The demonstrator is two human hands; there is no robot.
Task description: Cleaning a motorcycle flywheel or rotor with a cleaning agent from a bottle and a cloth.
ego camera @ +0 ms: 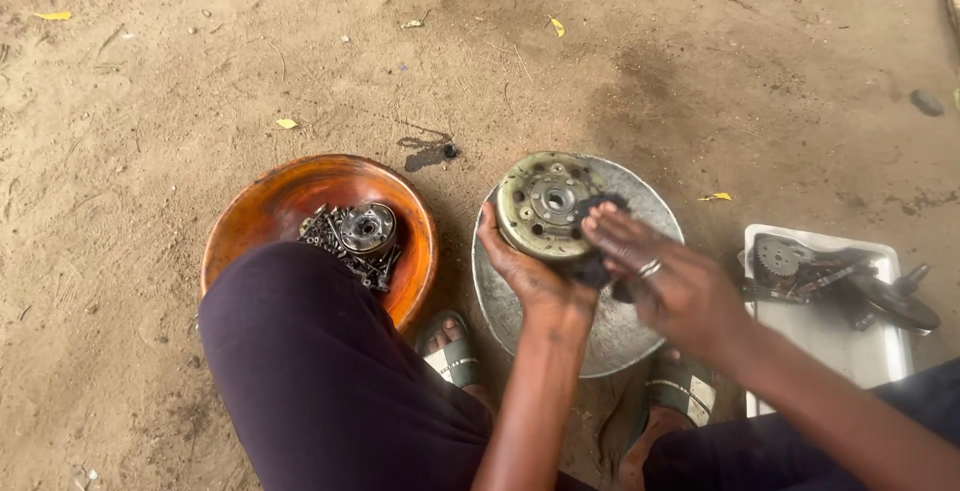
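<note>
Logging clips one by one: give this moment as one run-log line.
left hand: holds round metal part | right hand: presses dark rag on it | under: metal basin | ground: sandy

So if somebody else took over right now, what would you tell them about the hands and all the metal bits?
Left hand: holds the round metal disc tilted over the grey metal bowl.
Right hand: presses a dark rag on the disc's edge.
Orange bowl: holds a pile of small metal parts.
White tray: holds gears and dark parts.
Done: wiping under way.
Left: the disc looks grimy; how much has been wiped, cannot tell.
</note>
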